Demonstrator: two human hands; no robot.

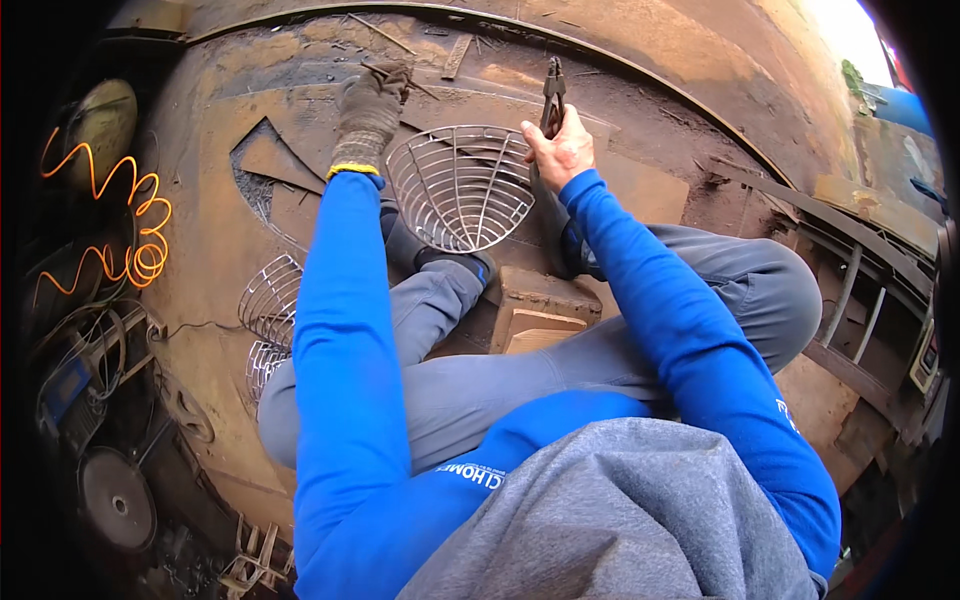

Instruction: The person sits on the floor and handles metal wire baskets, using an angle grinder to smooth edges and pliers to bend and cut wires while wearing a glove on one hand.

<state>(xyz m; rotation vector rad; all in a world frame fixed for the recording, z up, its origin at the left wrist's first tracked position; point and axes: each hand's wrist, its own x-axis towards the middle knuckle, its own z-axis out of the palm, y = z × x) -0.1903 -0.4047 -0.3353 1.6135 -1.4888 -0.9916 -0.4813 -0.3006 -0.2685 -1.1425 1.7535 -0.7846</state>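
At eight o'clock from the nearer right hand (563,145), closed around pliers (553,85) pointing to twelve, lies the wire basket (462,190), narrow end toward six, while at its eleven the gloved left hand (375,100) grips a thin rod (424,91).

That's a bright blue top (560,428) over there, long sleeves (350,290), white lettering (472,475) on the front, heather-grey cloth (640,500) above it, grey trousers (490,390). A dusty grey knit glove (365,125) with yellow cuff (355,169) covers the left hand (375,100); the right hand (563,152) is bare.
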